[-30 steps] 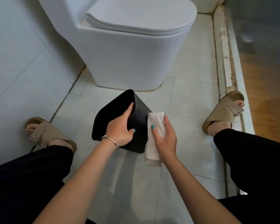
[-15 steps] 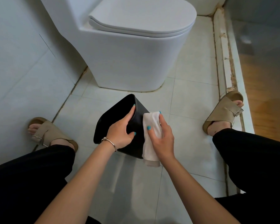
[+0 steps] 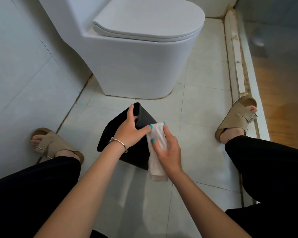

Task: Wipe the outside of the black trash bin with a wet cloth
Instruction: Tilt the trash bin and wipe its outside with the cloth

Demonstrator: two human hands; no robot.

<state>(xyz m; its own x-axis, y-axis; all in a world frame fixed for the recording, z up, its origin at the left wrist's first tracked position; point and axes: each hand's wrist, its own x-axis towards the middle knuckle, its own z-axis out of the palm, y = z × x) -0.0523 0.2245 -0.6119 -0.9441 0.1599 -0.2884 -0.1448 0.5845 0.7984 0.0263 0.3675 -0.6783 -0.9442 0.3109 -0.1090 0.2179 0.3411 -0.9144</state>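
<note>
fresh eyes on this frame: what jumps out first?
The black trash bin, tilted on the floor at centre, with the left hand gripping its rim and the right hand pressing a white cloth to its side. Behind it stands a white toilet, lid closed; tan sandals frame the scene.

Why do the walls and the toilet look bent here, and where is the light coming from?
Head view: the wide-angle lens bows straight lines, so the toilet and the wall tiles lean outward near the edges. Light is soft daylight with faint shadows; the floor tiles show a pale sheen below the black trash bin. The white cloth looks sharp, not blurred.
</note>
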